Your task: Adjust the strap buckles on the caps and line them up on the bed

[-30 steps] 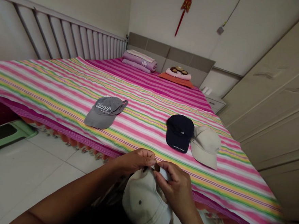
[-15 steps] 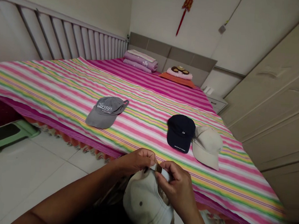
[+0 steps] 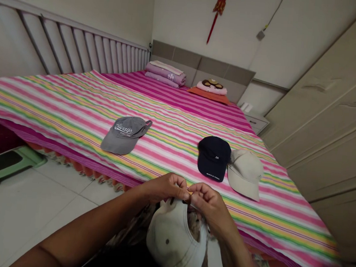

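A pale baseball cap (image 3: 175,239) hangs back side up in front of my body, held by its rear strap above the arched opening. My left hand (image 3: 171,188) pinches the strap end beside the opening's left edge. Close against it, my right hand (image 3: 206,200) grips the strap from the other side, thumb and fingers pressed together. The fingers cover most of the strap and its small dark buckle. On the bed beyond lie a grey cap (image 3: 126,135) with white lettering, a navy cap (image 3: 214,158) and a beige cap (image 3: 246,173), the last two touching.
A striped sheet (image 3: 165,145) covers the bed. Folded purple bedding (image 3: 165,74) and a pink folded bundle on an orange cloth (image 3: 209,94) lie by the headboard (image 3: 213,69). A green stool (image 3: 11,166) stands at left, a wardrobe (image 3: 325,115) at right.
My right hand has moved up and left to meet my left hand at the strap. The strap and buckle, visible earlier, are now mostly covered by fingers. The caps on the bed stay put.
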{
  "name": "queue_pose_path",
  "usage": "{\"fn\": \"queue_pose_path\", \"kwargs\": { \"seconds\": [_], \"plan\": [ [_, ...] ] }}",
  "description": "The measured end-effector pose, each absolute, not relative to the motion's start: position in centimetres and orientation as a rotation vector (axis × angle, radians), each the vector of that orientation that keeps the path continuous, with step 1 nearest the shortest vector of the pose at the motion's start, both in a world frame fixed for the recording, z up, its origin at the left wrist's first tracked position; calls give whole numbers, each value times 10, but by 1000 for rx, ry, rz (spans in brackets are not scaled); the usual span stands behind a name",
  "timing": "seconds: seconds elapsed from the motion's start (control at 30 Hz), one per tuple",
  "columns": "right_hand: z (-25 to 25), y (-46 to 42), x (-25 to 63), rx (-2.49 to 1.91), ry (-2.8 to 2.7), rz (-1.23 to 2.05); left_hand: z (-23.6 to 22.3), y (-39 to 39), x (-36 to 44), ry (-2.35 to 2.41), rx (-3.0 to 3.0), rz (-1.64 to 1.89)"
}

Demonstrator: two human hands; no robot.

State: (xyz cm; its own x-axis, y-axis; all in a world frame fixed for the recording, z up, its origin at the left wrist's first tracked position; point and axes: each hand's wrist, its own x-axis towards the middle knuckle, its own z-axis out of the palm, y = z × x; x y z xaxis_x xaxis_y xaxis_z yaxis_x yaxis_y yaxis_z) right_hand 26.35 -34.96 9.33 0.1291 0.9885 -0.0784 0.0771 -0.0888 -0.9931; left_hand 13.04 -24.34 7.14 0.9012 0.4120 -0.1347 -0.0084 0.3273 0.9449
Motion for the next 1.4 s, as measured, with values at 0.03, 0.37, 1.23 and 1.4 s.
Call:
{"fn": "queue_pose_path", "kwargs": {
  "seconds": [0.03,0.37,1.23,1.4],
  "plan": [
    [93,-348,266,-1321,-1032,1244,71,-244,131,394,1200,290],
    [81,-345,294,-1193,-1126,1584,65,-240,127,386,1083,344],
    [76,-352,290,-1212,-1004,1471,64,-243,130,307,945,352],
    [77,-352,290,-1220,-1006,1468,60,-243,130,293,967,376]
  ]
}}
